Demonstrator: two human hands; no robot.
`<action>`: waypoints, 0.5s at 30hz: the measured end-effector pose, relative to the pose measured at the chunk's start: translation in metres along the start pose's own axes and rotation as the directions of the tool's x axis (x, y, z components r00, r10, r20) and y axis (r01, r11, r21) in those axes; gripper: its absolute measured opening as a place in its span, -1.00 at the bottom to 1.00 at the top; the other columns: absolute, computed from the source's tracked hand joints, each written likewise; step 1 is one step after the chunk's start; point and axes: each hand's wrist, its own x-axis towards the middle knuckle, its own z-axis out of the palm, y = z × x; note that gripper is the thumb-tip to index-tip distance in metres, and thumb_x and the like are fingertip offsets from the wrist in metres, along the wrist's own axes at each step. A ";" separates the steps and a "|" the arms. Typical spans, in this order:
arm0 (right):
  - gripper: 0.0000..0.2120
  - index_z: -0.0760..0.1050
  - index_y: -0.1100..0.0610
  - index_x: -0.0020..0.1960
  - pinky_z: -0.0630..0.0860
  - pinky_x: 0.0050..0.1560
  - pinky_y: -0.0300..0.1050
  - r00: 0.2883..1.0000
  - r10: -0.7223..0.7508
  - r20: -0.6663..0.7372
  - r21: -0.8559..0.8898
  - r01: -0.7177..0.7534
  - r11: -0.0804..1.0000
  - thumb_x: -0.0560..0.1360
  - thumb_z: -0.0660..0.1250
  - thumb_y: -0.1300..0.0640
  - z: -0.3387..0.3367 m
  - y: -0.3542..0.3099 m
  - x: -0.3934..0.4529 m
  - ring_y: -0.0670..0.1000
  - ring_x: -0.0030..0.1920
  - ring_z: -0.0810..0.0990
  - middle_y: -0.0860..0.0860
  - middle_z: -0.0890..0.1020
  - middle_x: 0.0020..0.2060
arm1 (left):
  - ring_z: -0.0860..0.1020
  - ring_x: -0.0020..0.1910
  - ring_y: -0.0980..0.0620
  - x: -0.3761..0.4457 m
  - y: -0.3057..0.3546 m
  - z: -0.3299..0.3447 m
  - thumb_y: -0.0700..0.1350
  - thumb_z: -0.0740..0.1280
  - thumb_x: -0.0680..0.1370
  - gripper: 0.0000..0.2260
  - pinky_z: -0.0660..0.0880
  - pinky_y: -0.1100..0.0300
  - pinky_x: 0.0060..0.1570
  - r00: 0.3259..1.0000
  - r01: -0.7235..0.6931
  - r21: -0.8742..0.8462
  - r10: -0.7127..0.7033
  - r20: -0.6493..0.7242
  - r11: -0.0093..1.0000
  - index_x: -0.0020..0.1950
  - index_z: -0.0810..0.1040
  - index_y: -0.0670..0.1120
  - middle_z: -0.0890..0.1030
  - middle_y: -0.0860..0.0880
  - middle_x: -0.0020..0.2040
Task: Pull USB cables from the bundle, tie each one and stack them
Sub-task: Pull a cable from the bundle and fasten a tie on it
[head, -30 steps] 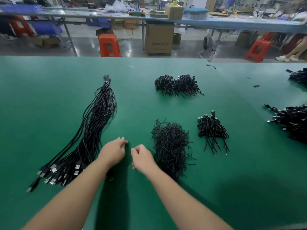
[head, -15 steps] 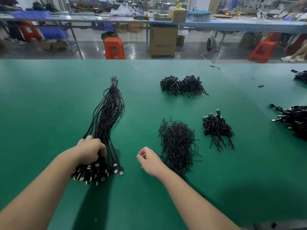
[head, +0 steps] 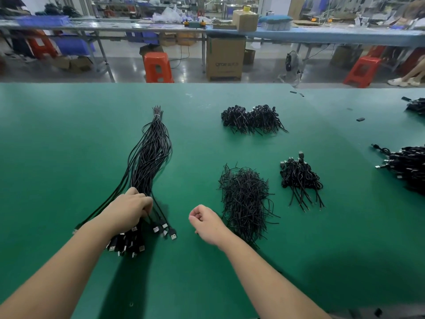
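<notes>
Left hand [head: 131, 209] grasps cable bundle [head: 149, 157] near plug end, on green table [head: 69, 134]; right hand [head: 204, 223] clenched, holding nothing, just left of loose tie pile [head: 245, 199]; tied cable stack [head: 299, 178] further right; another stack [head: 251, 118] behind

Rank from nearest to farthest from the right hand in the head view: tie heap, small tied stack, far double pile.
1. Tie heap, just right of the right hand.
2. Small tied stack, farther right.
3. Far double pile, up the table.

Orange stool [head: 158, 67], cardboard box [head: 225, 58] beyond.
</notes>
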 end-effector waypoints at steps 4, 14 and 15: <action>-0.90 0.43 0.01 0.08 0.43 -0.02 -0.15 1.000 -0.011 0.004 -0.003 0.011 1.000 0.66 0.18 0.02 0.001 0.002 0.001 0.04 0.05 0.58 -0.03 0.53 0.05 | 0.37 0.16 -0.03 0.001 0.006 -0.006 -0.15 0.29 0.63 -0.82 0.41 0.09 0.14 0.983 -0.029 -0.168 -0.003 -0.185 0.985 0.16 0.61 0.05 0.53 0.07 0.00; -0.82 0.43 0.00 0.24 0.53 0.05 -0.06 0.999 -0.040 0.003 0.026 0.040 0.999 0.66 0.17 0.04 0.002 0.007 0.000 0.03 -0.01 0.56 -0.06 0.47 -0.01 | 0.46 0.13 -0.02 0.003 0.041 -0.008 0.01 0.29 0.64 -0.73 0.47 0.07 0.11 0.921 -0.086 -0.237 -0.014 -0.389 0.968 0.29 0.62 -0.03 0.62 0.05 0.10; -0.78 0.42 -0.02 0.29 0.51 0.01 -0.08 0.999 -0.045 0.005 0.026 0.044 0.999 0.66 0.17 0.04 0.002 0.007 0.000 0.06 0.00 0.57 -0.05 0.47 -0.03 | 0.46 0.13 -0.01 0.003 0.047 -0.008 0.01 0.29 0.64 -0.72 0.47 0.08 0.11 0.920 -0.099 -0.244 -0.004 -0.391 0.965 0.30 0.61 -0.02 0.63 0.06 0.12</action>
